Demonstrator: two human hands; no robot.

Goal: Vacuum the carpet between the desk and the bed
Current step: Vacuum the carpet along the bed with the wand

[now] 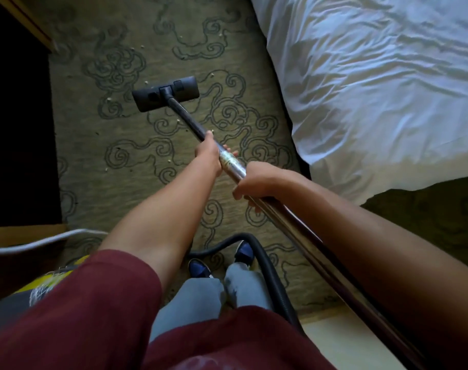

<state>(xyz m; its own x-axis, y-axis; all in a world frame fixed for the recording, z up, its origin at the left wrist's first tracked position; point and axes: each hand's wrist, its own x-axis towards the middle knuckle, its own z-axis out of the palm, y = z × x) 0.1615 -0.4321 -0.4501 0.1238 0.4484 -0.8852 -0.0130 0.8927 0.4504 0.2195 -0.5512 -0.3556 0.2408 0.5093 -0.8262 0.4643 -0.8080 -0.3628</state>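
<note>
Holding the wand (pixel 229 162) with both hands, the person has the left hand (pixel 207 153) gripped lower on it and the right hand (pixel 257 182) gripped higher. The head (pixel 165 93) lies flat on the carpet (pixel 136 182), nearer the desk (pixel 24 20) edge than the bed (pixel 374 84). Small crumbs (pixel 108 98) remain around it, some already behind it, so a straight stroke may miss them. The hose (pixel 265 265) curls just beside the shoes (pixel 243 251); a step back could catch it, I think. The white cable (pixel 48 239) near the desk corner could also be pulled
</note>
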